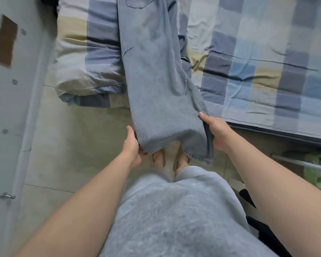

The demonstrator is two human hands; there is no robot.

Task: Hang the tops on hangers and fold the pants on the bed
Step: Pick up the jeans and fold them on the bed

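Presently both hands, the left hand (pixel 132 145) and right hand (pixel 214 129), grip the lower legs of the blue jeans (pixel 152 71), which lie lengthwise across the checked bed (pixel 267 52) with hems overhanging its edge; folding appears barely begun, and no tops or hangers are visible.

**Soft Grey Clothes, Bare Arms**

Dressed in soft, fuzzy grey clothes (pixel 174 210), loose and wide over the belly. 2 bare arms (pixel 93 191), uncovered all the way down. 2 feet (pixel 158 160) below, a thin dark strap on each.
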